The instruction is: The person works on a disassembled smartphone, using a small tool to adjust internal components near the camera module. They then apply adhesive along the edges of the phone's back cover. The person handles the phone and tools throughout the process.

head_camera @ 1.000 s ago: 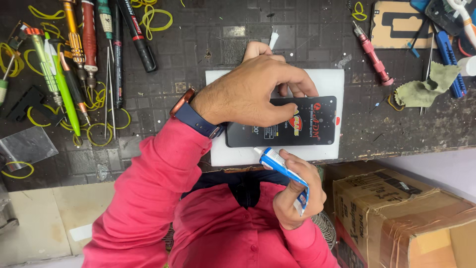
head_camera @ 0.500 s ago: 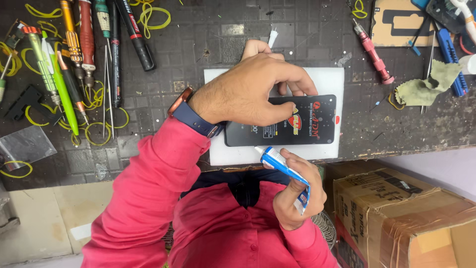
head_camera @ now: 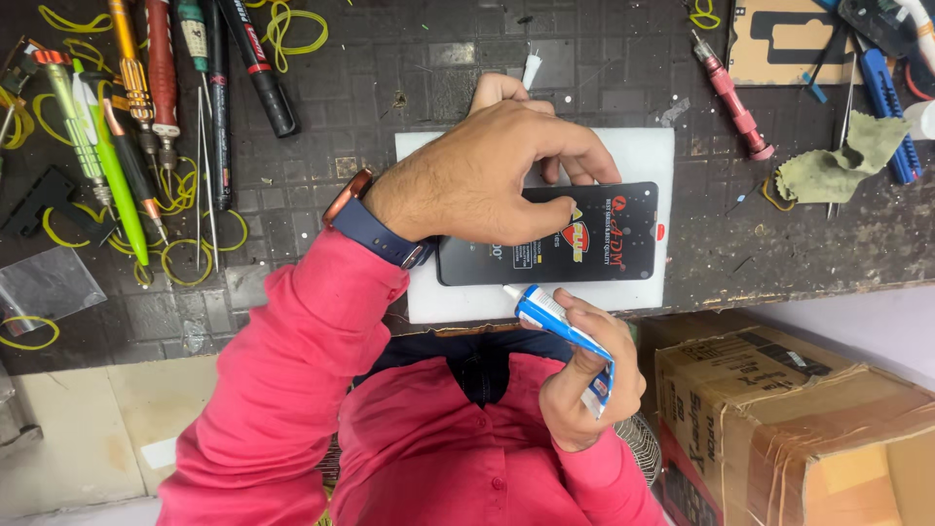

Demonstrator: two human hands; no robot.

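A dark, scuffed workbench (head_camera: 409, 58) marked in a square grid fills the upper part of the head view, its front edge chipped and worn; below it lie a pale floor (head_camera: 88, 438) and, at the right, a taped cardboard box (head_camera: 789, 429). A white rectangular pad (head_camera: 643, 156) lies on the bench near its front edge, and on it rests a black phone screen panel (head_camera: 594, 244), flat, long side running left to right, with a printed sticker on its face.

The person, in a pink-red shirt, reaches the left hand (head_camera: 487, 180) over the panel from the left, wrist bent, fingers curled down and pinching at the panel's upper edge; the thumb lies across its face. A dark blue wrist band with a copper-coloured case (head_camera: 375, 229) circles that wrist. The right hand (head_camera: 584, 380) is held below the bench edge, close to the body, closed around one small blue-and-white tube of glue (head_camera: 555, 326), whose white nozzle points up and left toward the panel's lower edge, just short of it.

To the left, roughly eight long-handled tools (head_camera: 146, 97) lie side by side, among them two green ones, amid many loose yellow-green rubber bands (head_camera: 185, 263). One red-handled screwdriver (head_camera: 732, 97) and one crumpled olive cloth (head_camera: 838, 166) lie to the right. One clear plastic bag (head_camera: 49, 287) sits at the far left.
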